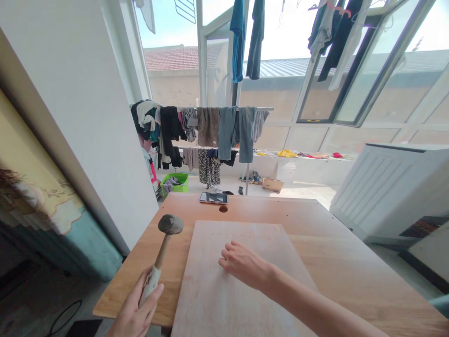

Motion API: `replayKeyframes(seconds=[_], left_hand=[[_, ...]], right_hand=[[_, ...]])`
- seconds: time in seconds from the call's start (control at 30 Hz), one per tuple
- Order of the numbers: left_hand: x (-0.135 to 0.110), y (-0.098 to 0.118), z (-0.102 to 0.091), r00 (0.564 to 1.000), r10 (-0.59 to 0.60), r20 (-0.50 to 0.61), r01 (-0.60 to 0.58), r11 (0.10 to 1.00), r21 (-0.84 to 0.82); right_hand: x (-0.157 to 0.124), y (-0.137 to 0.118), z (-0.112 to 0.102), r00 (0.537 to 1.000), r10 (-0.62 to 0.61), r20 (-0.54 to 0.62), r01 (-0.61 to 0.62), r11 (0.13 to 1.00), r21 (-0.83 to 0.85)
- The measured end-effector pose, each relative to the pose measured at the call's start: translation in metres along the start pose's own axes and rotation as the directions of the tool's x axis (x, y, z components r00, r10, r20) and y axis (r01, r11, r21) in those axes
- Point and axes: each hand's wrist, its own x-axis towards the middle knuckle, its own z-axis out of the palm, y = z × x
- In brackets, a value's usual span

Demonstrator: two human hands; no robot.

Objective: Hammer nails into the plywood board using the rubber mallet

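Filling the lower view, the wooden worktop (336, 262) stretches out flat, and here's a pale wooden board (210, 290) lying on it, so it likely gets firm backing under a blow. Over the board's middle comes the right hand (240, 263), arm in from four o'clock: fingers curled, tips hidden underneath, so I cannot tell whether they pinch anything. Across at eight o'clock, the left hand (136, 302) has its fingers wrapped around the pale grip of a mallet (162, 250), shaft angled toward one o'clock, dark head clear of the board; a hold that seems to leave room to swing. Up at twelve, beyond the board, a phone (213, 198) lies flat, presumably out of harm's way. Just below it, a round hole (223, 209) in the worktop. Tiniest of all, dark dots (226, 234) line the board's far end.
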Motion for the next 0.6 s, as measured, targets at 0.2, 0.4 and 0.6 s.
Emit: replayKeyframes(seconds=[0.2, 0.4, 0.6], left_hand=[[0.019, -0.005, -0.008, 0.995, 0.102, 0.0, -0.099, 0.959, 0.264], [0.027, 0.028, -0.011, 0.903, 0.401, 0.154, -0.404, 0.671, 0.622], [0.033, 0.03, 0.008, 0.88, 0.457, 0.129, -0.407, 0.586, 0.701]], right_hand=[[0.001, 0.023, -0.007, 0.995, 0.041, 0.094, -0.063, 0.967, 0.247], [0.008, 0.043, -0.012, 0.987, 0.154, 0.049, -0.157, 0.836, 0.526], [0.038, 0.059, 0.03, 0.867, 0.497, -0.041, -0.243, 0.492, 0.836]])
